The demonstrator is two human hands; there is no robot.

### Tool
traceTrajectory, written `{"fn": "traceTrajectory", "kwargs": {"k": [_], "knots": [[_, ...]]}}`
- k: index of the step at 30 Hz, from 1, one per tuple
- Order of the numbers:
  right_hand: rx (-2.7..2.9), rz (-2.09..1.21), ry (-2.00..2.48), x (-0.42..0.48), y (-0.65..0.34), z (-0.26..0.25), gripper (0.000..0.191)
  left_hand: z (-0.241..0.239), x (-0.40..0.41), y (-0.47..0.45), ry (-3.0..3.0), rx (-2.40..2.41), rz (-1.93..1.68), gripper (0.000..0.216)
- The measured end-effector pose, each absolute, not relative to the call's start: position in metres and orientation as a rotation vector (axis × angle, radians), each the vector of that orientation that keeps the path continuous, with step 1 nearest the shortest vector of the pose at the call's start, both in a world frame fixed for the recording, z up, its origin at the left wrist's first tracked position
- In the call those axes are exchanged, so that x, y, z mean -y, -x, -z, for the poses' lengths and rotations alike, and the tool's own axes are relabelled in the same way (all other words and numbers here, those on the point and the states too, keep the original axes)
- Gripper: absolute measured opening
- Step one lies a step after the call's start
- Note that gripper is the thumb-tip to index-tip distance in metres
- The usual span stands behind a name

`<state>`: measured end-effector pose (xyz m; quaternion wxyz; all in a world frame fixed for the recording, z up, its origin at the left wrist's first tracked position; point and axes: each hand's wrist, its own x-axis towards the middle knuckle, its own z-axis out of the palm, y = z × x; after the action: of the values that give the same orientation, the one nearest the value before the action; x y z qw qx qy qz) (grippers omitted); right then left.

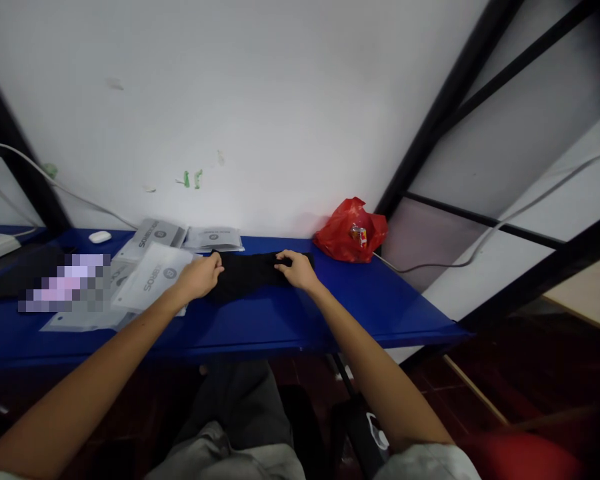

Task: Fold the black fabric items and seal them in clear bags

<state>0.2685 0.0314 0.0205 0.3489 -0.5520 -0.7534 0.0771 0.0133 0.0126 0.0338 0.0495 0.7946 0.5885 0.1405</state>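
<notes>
A black cloth [247, 275] lies spread on the blue table [290, 320], near the wall. My left hand [200, 275] is closed on the cloth's left end, fingers curled around its edge. My right hand [295, 267] pinches the cloth's right end, thumb and fingers pressed on the fabric. Both forearms reach forward from the bottom of the view.
Several grey plastic packets [153, 277] lie left of the cloth, with more [213, 238] against the wall. A red plastic bag [351, 231] sits at the right rear. A small white object [100, 236] and cables lie at the left. Black frame bars rise on the right.
</notes>
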Motion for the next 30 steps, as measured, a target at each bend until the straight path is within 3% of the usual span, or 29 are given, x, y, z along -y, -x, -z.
{"fn": "traceTrajectory", "kwargs": {"k": [3, 6, 11, 14, 17, 23, 30], "knots": [[1.902, -0.218, 1.378, -0.022, -0.277, -0.021, 0.012, -0.043, -0.004, -0.008, -2.388, -1.632, -0.839, 0.012], [1.915, -0.272, 1.266, 0.006, -0.296, -0.022, 0.012, -0.056, 0.022, 0.002, -2.351, -1.412, -1.029, 0.014], [2.048, -0.326, 1.309, 0.056, -0.322, -0.028, 0.022, -0.067, 0.064, 0.014, -2.191, -1.144, -0.647, 0.025], [1.958, -0.234, 1.341, 0.07, -0.314, -0.031, 0.024, -0.059, 0.067, 0.007, -2.144, -1.11, -0.595, 0.03], [1.956, -0.151, 1.39, 0.073, -0.291, -0.03, 0.02, -0.04, 0.057, -0.007, -2.29, -1.23, -0.631, 0.035], [2.078, -0.09, 2.011, 0.046, -0.266, -0.009, 0.057, 0.002, 0.022, -0.022, -2.55, -1.533, -0.306, 0.06], [2.15, -0.193, 1.824, -0.006, -0.285, 0.015, 0.053, 0.02, 0.001, -0.023, -2.485, -1.753, -0.32, 0.059]]}}
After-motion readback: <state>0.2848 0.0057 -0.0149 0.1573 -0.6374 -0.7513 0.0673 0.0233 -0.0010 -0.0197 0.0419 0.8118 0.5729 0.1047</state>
